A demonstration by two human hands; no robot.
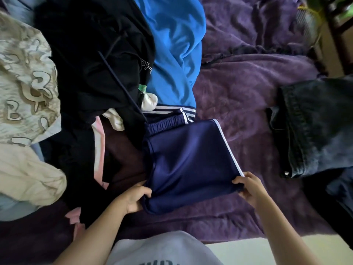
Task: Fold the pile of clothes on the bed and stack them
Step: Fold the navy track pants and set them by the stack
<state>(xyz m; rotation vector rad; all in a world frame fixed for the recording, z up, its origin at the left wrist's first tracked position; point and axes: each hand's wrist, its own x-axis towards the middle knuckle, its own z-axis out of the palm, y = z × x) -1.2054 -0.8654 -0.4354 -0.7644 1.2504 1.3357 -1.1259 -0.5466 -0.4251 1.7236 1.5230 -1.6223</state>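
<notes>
Your left hand point(134, 197) has its fingers curled around the near left corner of the folded navy shorts point(188, 161), and your right hand point(248, 189) pinches the near right corner by the white stripe. The shorts lie at the frame's centre on the purple bed cover point(244, 96). The unfolded pile point(91, 73) fills the upper left, and folded dark jeans point(317, 127) sit at the right edge.
</notes>
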